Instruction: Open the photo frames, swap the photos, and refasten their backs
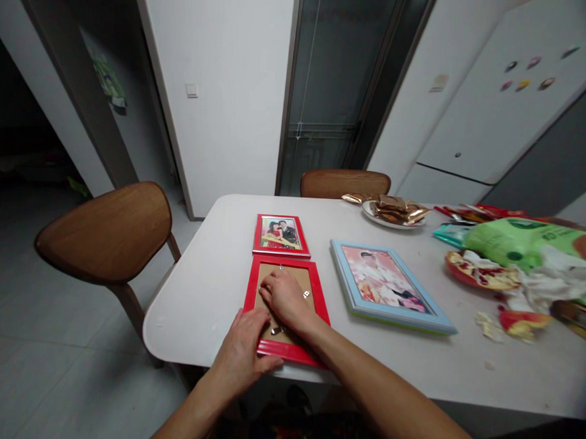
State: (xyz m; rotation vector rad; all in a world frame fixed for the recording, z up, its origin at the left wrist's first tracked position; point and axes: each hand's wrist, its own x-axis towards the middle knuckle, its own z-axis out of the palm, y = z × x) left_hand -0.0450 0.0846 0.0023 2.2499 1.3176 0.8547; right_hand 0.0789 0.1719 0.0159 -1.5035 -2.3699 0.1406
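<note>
Left hand (243,347): half open, thumb and fingers spread around near-left corner of red frame (321,294)
Right hand (287,299): fingers bent, touching brown backing (300,278); cannot tell if pinching anything
Red frame: back up on desk (199,293), left of blue frame (387,280)

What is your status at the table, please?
Left hand on near red frame, lower left corner. Right hand on its backing. Frame face down. Blue frame to the right, apart.
</note>
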